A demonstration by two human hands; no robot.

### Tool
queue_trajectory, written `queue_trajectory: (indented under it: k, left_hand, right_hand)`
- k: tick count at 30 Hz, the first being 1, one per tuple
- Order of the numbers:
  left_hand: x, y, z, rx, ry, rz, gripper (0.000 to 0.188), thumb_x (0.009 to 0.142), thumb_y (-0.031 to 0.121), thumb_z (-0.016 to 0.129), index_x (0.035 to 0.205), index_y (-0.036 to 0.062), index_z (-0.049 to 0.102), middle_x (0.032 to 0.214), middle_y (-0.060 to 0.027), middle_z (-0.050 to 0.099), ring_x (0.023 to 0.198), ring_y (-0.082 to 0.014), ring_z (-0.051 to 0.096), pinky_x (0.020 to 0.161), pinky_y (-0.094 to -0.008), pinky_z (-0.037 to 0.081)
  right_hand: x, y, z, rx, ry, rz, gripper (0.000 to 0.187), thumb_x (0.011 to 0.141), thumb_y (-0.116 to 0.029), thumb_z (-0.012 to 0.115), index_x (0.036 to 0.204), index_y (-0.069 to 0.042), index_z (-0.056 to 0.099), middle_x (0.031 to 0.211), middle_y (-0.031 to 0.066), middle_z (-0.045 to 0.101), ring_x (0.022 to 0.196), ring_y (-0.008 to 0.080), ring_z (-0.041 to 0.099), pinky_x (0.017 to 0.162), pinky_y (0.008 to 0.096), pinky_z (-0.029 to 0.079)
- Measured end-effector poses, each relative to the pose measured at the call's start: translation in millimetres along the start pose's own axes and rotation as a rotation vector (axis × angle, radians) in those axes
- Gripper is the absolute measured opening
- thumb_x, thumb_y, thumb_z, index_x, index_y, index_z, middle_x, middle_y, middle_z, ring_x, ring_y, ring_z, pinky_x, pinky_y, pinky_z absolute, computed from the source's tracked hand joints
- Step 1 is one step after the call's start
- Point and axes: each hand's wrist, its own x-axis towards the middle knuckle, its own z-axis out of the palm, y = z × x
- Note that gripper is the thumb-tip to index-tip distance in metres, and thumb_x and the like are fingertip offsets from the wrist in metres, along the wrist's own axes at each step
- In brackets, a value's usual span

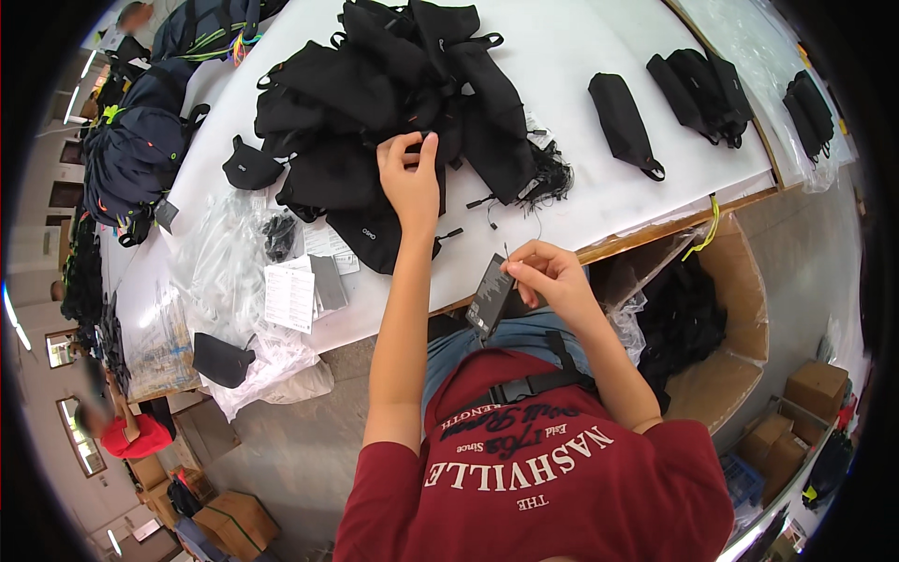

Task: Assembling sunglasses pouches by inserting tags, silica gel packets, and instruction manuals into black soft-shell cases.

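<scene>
A heap of black fabric pouches [328,89] lies on the white table. My left hand [409,183] reaches into its near side, with thumb and fingers bent together on a black pouch [342,183]; the exact grip is partly hidden. Nearer the table edge, my right hand [552,279] pinches a dark grey hang tag [490,295] by its top end, where a thin cord shows. The tag hangs in front of my lap. A bunch of black tag cords [548,178] lies right of the heap, and another black pouch [373,239] rests below my left hand.
Printed white papers [289,298] and clear plastic bags [220,258] lie to the left, with a small black pouch [223,360] at the edge. More pouches [698,89] sit at the right. An open carton [740,309] stands under the table edge. Backpacks [136,155] are piled far left.
</scene>
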Motion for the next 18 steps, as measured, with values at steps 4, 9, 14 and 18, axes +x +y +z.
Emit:
queue_trajectory:
  k: [4,9,14,18]
  left_hand:
    - [-13,29,-20,-0.111,-0.094,-0.040,0.012,0.082,0.010,0.070,0.086,0.0010,0.063,0.090,-0.0018,0.057,0.068,-0.0090,0.054,0.060,-0.0216,0.041]
    - [-41,67,-35,-0.085,-0.405,-0.135,0.013,0.082,0.007,0.068,0.091,-0.0014,0.064,0.073,0.0005,0.058,0.056,-0.0031,0.045,0.052,-0.0182,0.035]
    - [-63,77,-53,-0.267,-0.378,-0.480,0.016,0.083,0.002,0.064,0.098,-0.0010,0.069,0.070,0.0027,0.059,0.055,-0.0010,0.045,0.047,-0.0171,0.033]
    - [-73,72,-65,-0.209,-0.465,-0.527,0.017,0.081,0.002,0.066,0.097,-0.0007,0.070,0.065,0.0040,0.056,0.051,0.0006,0.042,0.043,-0.0165,0.029]
  right_hand:
    - [17,-1,-3,-0.039,0.065,-0.057,0.012,0.089,-0.014,0.063,0.090,-0.002,0.064,0.060,-0.0012,0.054,0.053,0.0033,0.048,0.047,0.0179,0.036]
    - [35,-18,7,-0.231,0.233,-0.181,0.010,0.087,-0.014,0.066,0.088,-0.004,0.067,0.057,-0.0036,0.052,0.051,0.0021,0.046,0.047,0.0183,0.035]
    - [38,-14,10,-0.518,0.274,-0.322,0.010,0.084,-0.012,0.067,0.090,-0.005,0.067,0.053,-0.0013,0.050,0.048,0.0026,0.044,0.045,0.0212,0.032]
    - [29,-13,19,-0.550,0.226,-0.345,0.010,0.083,-0.011,0.066,0.091,-0.005,0.067,0.052,0.0023,0.050,0.046,0.0056,0.044,0.044,0.0238,0.032]
